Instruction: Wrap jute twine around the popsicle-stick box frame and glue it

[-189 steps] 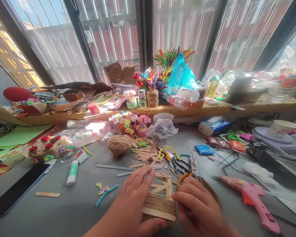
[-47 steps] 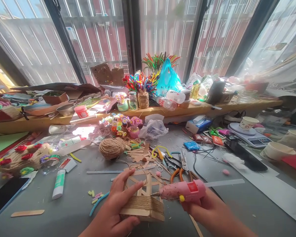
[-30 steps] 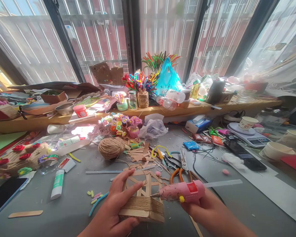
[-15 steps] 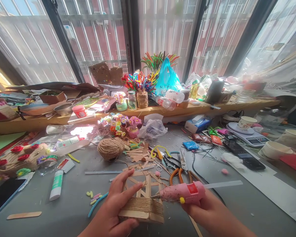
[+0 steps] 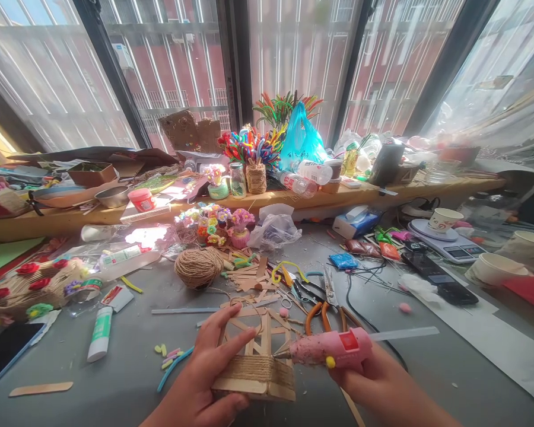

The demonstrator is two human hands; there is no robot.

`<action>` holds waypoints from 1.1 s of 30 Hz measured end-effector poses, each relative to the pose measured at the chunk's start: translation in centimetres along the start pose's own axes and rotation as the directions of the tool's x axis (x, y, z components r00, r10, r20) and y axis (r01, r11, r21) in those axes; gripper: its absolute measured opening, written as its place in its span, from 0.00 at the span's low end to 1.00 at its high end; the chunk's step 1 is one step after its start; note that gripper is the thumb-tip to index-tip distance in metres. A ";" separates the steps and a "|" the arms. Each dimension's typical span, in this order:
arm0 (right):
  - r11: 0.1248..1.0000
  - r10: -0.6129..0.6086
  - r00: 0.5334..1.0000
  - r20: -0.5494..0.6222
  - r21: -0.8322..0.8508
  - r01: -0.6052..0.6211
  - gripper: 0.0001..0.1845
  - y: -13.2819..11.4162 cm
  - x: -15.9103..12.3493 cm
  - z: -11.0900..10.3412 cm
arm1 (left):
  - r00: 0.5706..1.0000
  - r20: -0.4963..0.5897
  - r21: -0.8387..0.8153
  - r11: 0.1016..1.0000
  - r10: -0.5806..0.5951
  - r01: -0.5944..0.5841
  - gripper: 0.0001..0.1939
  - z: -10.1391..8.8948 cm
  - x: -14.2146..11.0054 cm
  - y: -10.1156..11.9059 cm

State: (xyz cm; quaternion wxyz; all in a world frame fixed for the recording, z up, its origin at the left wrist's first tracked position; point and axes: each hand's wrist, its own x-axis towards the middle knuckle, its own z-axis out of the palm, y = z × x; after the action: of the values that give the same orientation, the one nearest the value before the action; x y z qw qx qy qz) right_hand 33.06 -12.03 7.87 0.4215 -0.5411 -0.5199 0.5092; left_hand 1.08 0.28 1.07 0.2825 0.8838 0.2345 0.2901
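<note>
My left hand (image 5: 209,373) grips a small frame of wooden craft sticks (image 5: 256,362) whose lower part is wound with jute twine. It holds the piece just above the grey table, fingers laid over its left side. My right hand (image 5: 374,379) is closed round a pink hot glue gun (image 5: 331,348) with a clear glue stick jutting out behind. The gun's nozzle points left and touches the twine wrap at the frame's right side.
A ball of jute twine (image 5: 199,267), loose craft sticks (image 5: 249,276), orange-handled pliers (image 5: 323,311) and scissors lie just beyond the frame. A glue tube (image 5: 98,332) and a phone (image 5: 2,356) lie left. A scale with a paper cup (image 5: 445,228) stands right. A crowded wooden shelf (image 5: 267,198) runs behind.
Earlier both hands held the frame while the glue gun lay on the table at right. My right hand now holds the gun, and its nozzle has dipped slightly onto the twine.
</note>
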 end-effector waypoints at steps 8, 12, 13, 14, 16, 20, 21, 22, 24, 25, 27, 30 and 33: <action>0.999 -0.038 0.998 0.043 -0.036 0.040 0.19 1.1 0.0 -0.4 | 0.999 -0.016 -0.029 0.999 -0.043 0.043 0.35 -0.2 0.2 1.1; 0.999 -0.045 0.998 0.034 -0.015 0.045 0.19 1.3 0.1 -0.2 | 0.998 -0.026 -0.036 0.998 -0.053 0.052 0.35 -0.2 0.3 1.4; 0.999 -0.044 0.998 0.034 -0.011 0.044 0.19 1.4 0.1 -0.1 | 0.999 -0.025 -0.032 0.999 -0.042 0.041 0.35 -0.2 0.3 1.2; 0.999 -0.042 0.999 0.034 -0.007 0.042 0.19 1.4 0.2 -0.1 | 0.999 -0.024 -0.025 0.999 -0.029 0.028 0.35 -0.2 0.3 1.0; 0.999 -0.040 0.999 0.036 -0.006 0.041 0.19 1.5 0.2 -0.2 | 1.000 -0.024 -0.011 1.000 -0.002 0.001 0.35 -0.1 0.2 0.7; 0.999 -0.022 0.997 0.080 -0.029 0.024 0.20 2.0 0.1 -0.9 | 0.999 -0.032 -0.013 0.999 -0.039 0.038 0.35 -0.2 0.3 1.2; 0.999 -0.017 0.996 0.084 -0.034 0.020 0.20 2.3 0.0 -1.3 | 0.998 -0.030 -0.016 0.998 -0.054 0.053 0.34 -0.2 0.3 1.4; 0.999 -0.011 0.997 0.071 -0.040 0.014 0.20 2.6 -0.2 -1.8 | 0.997 -0.027 -0.019 0.998 -0.066 0.066 0.34 -0.3 0.4 1.7; 0.998 0.017 0.999 -0.047 -0.064 -0.020 0.20 3.5 -0.8 -3.1 | 0.997 -0.025 -0.023 0.997 -0.070 0.069 0.35 -0.2 0.4 1.8; 0.995 0.042 0.990 -0.137 -0.082 -0.054 0.21 4.1 -1.1 -3.9 | 0.997 -0.027 -0.023 0.997 -0.069 0.068 0.35 -0.2 0.4 1.7; 0.980 0.099 0.927 -0.361 -0.124 -0.154 0.27 5.5 -1.7 -5.7 | 0.998 -0.025 -0.018 0.998 -0.053 0.053 0.35 0.0 0.3 1.3; 0.914 0.250 0.806 -0.537 -0.144 -0.379 0.33 7.3 -2.4 -8.9 | 1.000 -0.005 -0.010 1.000 -0.030 0.030 0.34 0.1 0.2 0.8; 0.882 0.323 0.779 -0.538 -0.129 -0.454 0.28 8.4 -2.8 -12.1 | 0.998 0.023 -0.008 0.999 -0.054 0.054 0.34 -0.2 0.3 0.8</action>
State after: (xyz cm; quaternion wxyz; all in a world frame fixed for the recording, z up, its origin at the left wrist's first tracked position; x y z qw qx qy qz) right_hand 46.32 -14.80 1.42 0.3545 -0.7994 -0.3285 0.3570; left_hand 1.39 -0.08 1.81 0.2966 0.8791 0.2539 0.2735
